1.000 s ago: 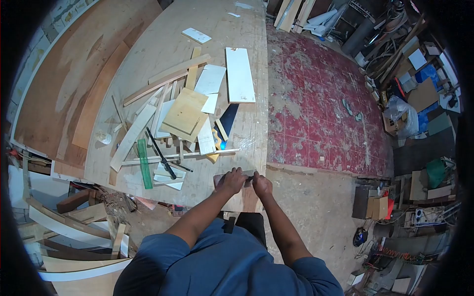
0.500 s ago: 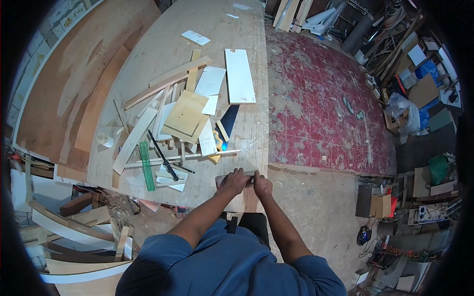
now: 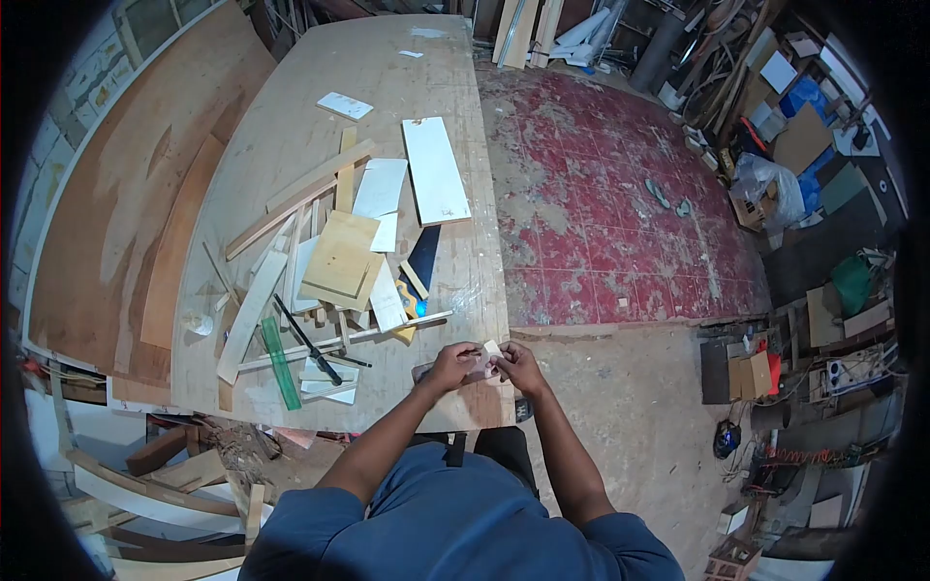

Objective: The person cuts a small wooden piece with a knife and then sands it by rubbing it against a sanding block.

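Note:
Near the front edge of the workbench, my right hand (image 3: 520, 369) has its fingers closed on a small pale wood piece (image 3: 491, 348). My left hand (image 3: 453, 367) is beside it, fingers pinched together; whatever they grip is too small to make out. A flat, pinkish-brown piece (image 3: 479, 369) shows between the two hands, partly covered by them. Up and left of my hands lie a thin wooden strip (image 3: 438, 321), a black bar clamp (image 3: 307, 339) and a green strip (image 3: 280, 364).
The workbench (image 3: 465, 281) carries a pile of offcuts, with a square plywood piece (image 3: 341, 257) on top and a white board (image 3: 436, 171) behind. A large wooden panel (image 3: 107, 232) leans at the left. Cardboard boxes (image 3: 748, 376) stand on the floor at right.
My hands have come off the flat brownish piece they pressed on the bench. The small pale wood piece now shows between my fingers. The whole view has shifted slightly.

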